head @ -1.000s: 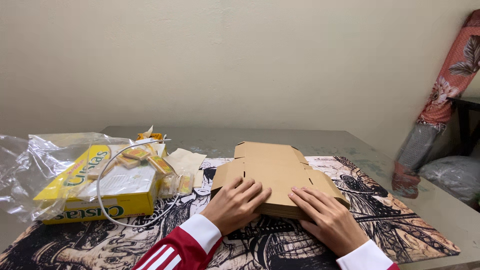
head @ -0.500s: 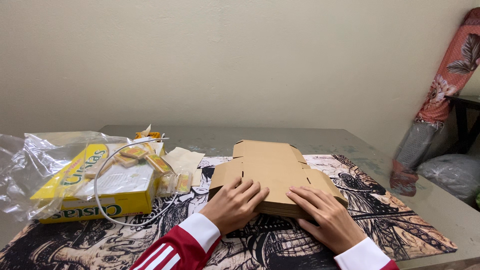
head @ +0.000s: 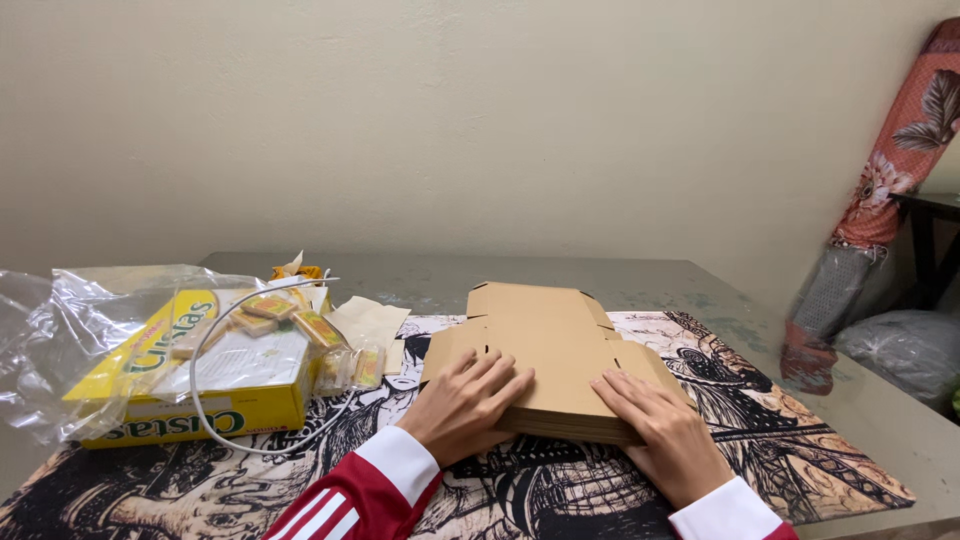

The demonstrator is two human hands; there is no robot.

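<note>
On the printed mat [head: 800, 450] that covers the worktop [head: 640, 275], a stack of flat die-cut cardboard box blanks [head: 545, 350] lies near the front edge. Both hands rest on its near part: the left hand [head: 465, 400] with fingers spread flat on the left flap, the right hand [head: 665, 430] flat on the right side with fingertips forward. Neither grip pinches anything; both palms press down, open.

To handle the stack well, I judge it best to keep the edges squared with even pressure from both palms, then slide one thumb under the top blank alone at the near edge, so only a single sheet lifts. The white cable [head: 215, 400] and the yellow carton [head: 190, 385] in crinkled clear plastic wrap [head: 45, 340] sit well to the left, apart from the stack.
</note>
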